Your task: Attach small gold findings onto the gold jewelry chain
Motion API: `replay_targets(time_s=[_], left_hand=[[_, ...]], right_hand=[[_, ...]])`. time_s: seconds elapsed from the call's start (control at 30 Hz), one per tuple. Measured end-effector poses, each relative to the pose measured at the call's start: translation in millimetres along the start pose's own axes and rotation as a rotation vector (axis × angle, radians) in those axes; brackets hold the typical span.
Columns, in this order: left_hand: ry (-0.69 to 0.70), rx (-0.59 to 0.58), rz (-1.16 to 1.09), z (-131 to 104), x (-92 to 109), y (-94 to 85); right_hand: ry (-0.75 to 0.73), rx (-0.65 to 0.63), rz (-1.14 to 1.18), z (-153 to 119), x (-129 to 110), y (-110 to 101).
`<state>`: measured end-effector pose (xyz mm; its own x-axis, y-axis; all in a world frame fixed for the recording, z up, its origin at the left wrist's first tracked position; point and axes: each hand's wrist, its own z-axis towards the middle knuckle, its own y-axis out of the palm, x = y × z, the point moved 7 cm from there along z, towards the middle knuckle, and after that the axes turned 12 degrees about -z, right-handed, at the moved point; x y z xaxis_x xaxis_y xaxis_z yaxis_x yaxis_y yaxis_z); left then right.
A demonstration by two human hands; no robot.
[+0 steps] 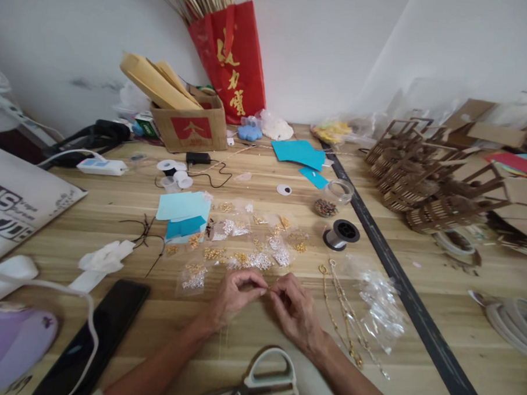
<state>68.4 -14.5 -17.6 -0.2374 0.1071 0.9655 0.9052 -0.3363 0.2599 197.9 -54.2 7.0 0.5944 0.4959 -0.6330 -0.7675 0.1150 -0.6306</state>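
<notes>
My left hand (238, 296) and my right hand (297, 308) meet above the wooden table, thumb and fingers pinched on each. What sits between the fingertips is too small to make out. Faint thin strands hang below my left hand. Just beyond the fingers lie small piles of silver beads (259, 260) and gold beads (213, 253), some on clear little bags. Gold and silver chains (348, 317) stretch out beside my right hand. White-handled scissors (273, 377) lie close to me, below both hands.
A spool of wire (341, 234) and a jar of dark beads (328, 206) stand right of centre. Crumpled clear bags (381, 307) lie near a dark strip (385, 261). At left are a black phone (98, 336) and blue paper sheets (182, 208). Brown wooden models (434, 181) crowd the right.
</notes>
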Motion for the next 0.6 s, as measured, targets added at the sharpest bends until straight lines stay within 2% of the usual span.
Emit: replay_targets(time_s=[0.6], left_hand=[[0.014,-0.053,0.076,-0.3,4.2,1.4]], right_hand=[[0.025,-0.01,-0.008,-0.8,2.7,1.2]])
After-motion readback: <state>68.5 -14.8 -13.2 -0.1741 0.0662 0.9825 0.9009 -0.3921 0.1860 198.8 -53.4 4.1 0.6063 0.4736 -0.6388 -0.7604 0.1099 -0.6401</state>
